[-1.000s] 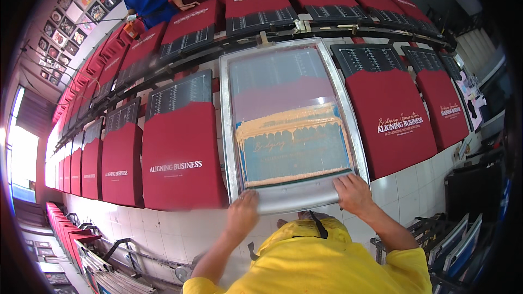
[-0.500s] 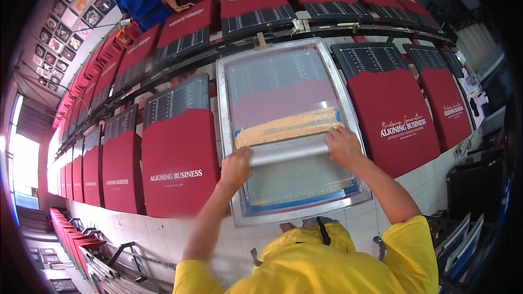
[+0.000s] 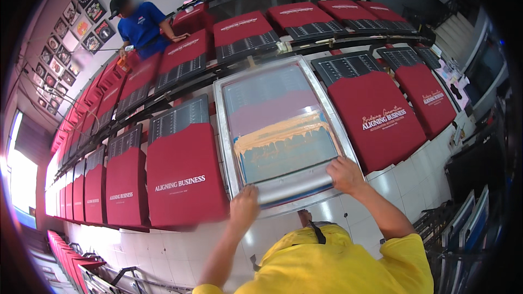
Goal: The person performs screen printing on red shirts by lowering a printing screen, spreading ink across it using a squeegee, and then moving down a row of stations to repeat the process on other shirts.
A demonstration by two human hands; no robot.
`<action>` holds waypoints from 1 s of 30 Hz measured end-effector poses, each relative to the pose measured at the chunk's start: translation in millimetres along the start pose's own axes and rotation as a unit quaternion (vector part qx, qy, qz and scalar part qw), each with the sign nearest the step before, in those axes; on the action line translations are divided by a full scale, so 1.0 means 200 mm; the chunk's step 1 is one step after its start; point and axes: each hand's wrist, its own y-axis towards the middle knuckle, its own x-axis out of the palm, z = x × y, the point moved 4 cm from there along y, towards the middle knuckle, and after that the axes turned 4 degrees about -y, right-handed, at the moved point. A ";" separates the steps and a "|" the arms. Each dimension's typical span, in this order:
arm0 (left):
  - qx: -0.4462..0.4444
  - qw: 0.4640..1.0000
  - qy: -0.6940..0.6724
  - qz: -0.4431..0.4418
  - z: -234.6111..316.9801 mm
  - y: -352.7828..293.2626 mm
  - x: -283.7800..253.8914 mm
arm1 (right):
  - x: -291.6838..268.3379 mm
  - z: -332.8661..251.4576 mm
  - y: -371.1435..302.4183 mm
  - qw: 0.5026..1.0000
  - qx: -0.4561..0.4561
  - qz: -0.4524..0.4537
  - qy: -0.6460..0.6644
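My left hand and my right hand are closed around the two ends of a silver squeegee. It lies crosswise at the near end of a screen-printing frame with metal rails. On the mesh beyond it is a thick, ragged band of pale orange ink, with drips trailing toward me. Fainter ink marks show on the mesh between band and squeegee. Through the far part of the mesh, a dark board and red cloth are visible. What lies under the squeegee is hidden.
A printed red garment on a board stands left of the frame, and another red garment stands right. More garment-covered boards line both rows. A co-worker in a blue shirt leans over the far row. Framed screens stand at lower right.
Both hands have drawn the squeegee toward me, from the ink band to the frame's near end. The ink stays behind on the mesh. The view has shifted slightly.
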 end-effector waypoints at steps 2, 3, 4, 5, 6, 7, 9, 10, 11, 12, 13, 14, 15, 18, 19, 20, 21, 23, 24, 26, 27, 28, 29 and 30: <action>0.011 1.000 0.000 0.014 0.05 -0.12 0.04 | 0.01 -0.08 -0.13 1.000 0.003 0.003 -0.007; 0.018 1.000 -0.001 0.020 0.07 -0.17 0.06 | 0.01 -0.11 -0.17 1.000 0.001 0.010 -0.014; 0.000 1.000 -0.028 -0.008 0.06 -0.23 0.10 | 0.02 -0.14 -0.19 1.000 -0.003 0.016 -0.023; 0.009 1.000 -0.021 -0.004 0.07 -0.25 0.11 | 0.03 -0.16 -0.22 0.999 -0.003 0.025 -0.032; 0.018 1.000 -0.015 0.000 0.09 -0.26 0.12 | 0.08 -0.15 -0.25 0.997 0.013 -0.058 -0.040; 0.025 1.000 -0.007 0.003 0.10 -0.28 0.13 | 0.07 -0.16 -0.27 0.998 0.019 -0.063 -0.024; 0.032 0.999 -0.015 -0.003 0.12 -0.31 0.15 | 0.04 -0.19 -0.29 0.997 0.031 -0.071 0.010; 0.038 0.999 -0.009 -0.002 0.13 -0.32 0.16 | 0.05 -0.19 -0.30 0.994 0.031 -0.100 0.001; 0.043 0.999 -0.003 0.000 0.13 -0.32 0.16 | 0.04 -0.19 -0.31 0.995 0.038 -0.095 0.006; 0.042 0.999 -0.010 -0.011 0.13 -0.32 0.16 | 0.02 -0.19 -0.31 0.995 0.044 -0.090 0.010; 0.038 0.999 -0.015 -0.023 0.17 -0.31 0.10 | 0.00 -0.20 -0.31 0.995 0.048 -0.084 0.017; 0.034 0.999 -0.020 -0.033 0.19 -0.30 0.06 | -0.03 -0.19 -0.30 0.996 0.049 -0.071 0.040; 0.043 0.998 -0.038 -0.030 0.17 -0.29 0.06 | -0.06 -0.18 -0.29 0.995 0.049 -0.057 0.063; 0.005 0.998 -0.062 0.027 -0.03 -0.32 0.06 | -0.03 -0.01 -0.25 0.988 0.124 0.064 0.071; -0.052 0.994 -0.053 0.074 -0.13 -0.33 0.08 | 0.00 0.06 -0.23 0.978 0.160 0.114 0.067; -0.102 0.987 -0.046 0.117 -0.23 -0.34 0.10 | 0.02 0.15 -0.21 0.965 0.230 0.106 0.074; -0.137 0.976 -0.085 0.148 -0.31 -0.33 0.13 | 0.06 0.21 -0.24 0.950 0.293 0.085 0.064; -0.186 0.962 -0.128 0.150 -0.50 -0.30 0.24 | 0.19 0.37 -0.28 0.909 0.412 0.045 0.044; -0.200 0.963 -0.133 0.122 -0.63 -0.30 0.32 | 0.26 0.42 -0.31 0.886 0.441 0.093 0.104; -0.266 0.946 -0.169 0.073 -0.73 -0.31 0.36 | 0.32 0.43 -0.29 0.856 0.486 0.069 0.163; -0.310 0.927 -0.204 0.049 -0.78 -0.31 0.39 | 0.35 0.44 -0.29 0.839 0.507 0.057 0.192; -0.358 0.903 -0.238 0.025 -0.80 -0.33 0.40 | 0.36 0.44 -0.28 0.830 0.513 0.066 0.208; -0.364 0.893 -0.264 0.024 -0.82 -0.33 0.40 | 0.36 0.45 -0.28 0.821 0.519 0.076 0.225; -0.372 0.882 -0.290 0.024 -0.83 -0.33 0.39 | 0.37 0.46 -0.28 0.812 0.524 0.085 0.241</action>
